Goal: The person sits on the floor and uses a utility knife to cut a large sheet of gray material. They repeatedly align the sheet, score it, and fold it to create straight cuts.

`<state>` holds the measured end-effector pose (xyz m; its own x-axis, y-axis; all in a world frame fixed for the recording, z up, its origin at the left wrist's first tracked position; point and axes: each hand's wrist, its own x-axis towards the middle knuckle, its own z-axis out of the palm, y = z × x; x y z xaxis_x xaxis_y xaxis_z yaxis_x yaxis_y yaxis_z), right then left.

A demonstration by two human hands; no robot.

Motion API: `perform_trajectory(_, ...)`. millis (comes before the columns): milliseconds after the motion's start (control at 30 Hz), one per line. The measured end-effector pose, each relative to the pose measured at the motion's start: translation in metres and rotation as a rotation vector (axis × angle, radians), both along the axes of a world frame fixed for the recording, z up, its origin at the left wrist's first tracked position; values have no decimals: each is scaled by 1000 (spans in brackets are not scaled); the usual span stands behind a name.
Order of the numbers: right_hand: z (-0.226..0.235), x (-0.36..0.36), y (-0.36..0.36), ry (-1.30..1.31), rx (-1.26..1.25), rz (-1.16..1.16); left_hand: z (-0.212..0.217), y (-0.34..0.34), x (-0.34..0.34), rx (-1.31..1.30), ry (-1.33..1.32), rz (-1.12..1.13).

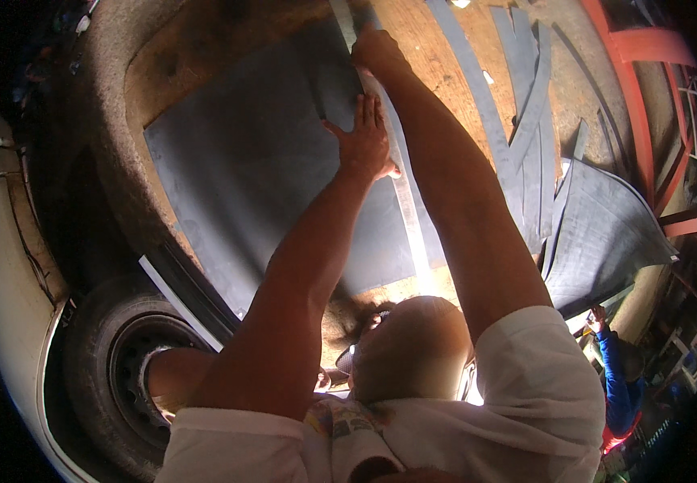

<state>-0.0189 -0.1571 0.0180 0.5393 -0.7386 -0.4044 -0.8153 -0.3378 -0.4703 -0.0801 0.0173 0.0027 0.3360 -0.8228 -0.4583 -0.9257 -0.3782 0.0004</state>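
Note:
A large dark grey flexible sheet (252,177) lies flat on a wooden board (421,56). Across its right part runs a long pale metal straightedge (406,205), pointing away from me. My left hand (362,143) presses down with fingers spread, its palm on the sheet and its thumb side at the straightedge. Farther out, near the sheet's far edge, my right hand (379,56) is closed in a fist beside the straightedge. Whatever sits inside that fist is hidden by the fingers.
Several cut grey strips (477,76) lie to the right, by a curled sheet piece (606,221). A red metal frame (634,97) stands beyond. At left are a wheel (135,350) and a pale vehicle body (10,298). Another person's blue sleeve (618,378) shows at lower right.

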Motion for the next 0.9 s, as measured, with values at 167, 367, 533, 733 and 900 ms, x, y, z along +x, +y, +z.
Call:
perform_trajectory(167,-10,-12,-1,-33,-17,43,9,-2,-1,1,52,19)
perform_trajectory(367,-4,-31,19,-20,-9,53,12,0,2,23,20,11)
perform_trajectory(533,-9,-47,27,-16,-1,13,7,0,0,24,-2,-7)
perform_trajectory(733,-7,-69,44,-16,5,40,-1,3,-1,3,3,-1)
perform_trajectory(900,1,-88,56,2,14,44,5,4,0,-27,28,-11)
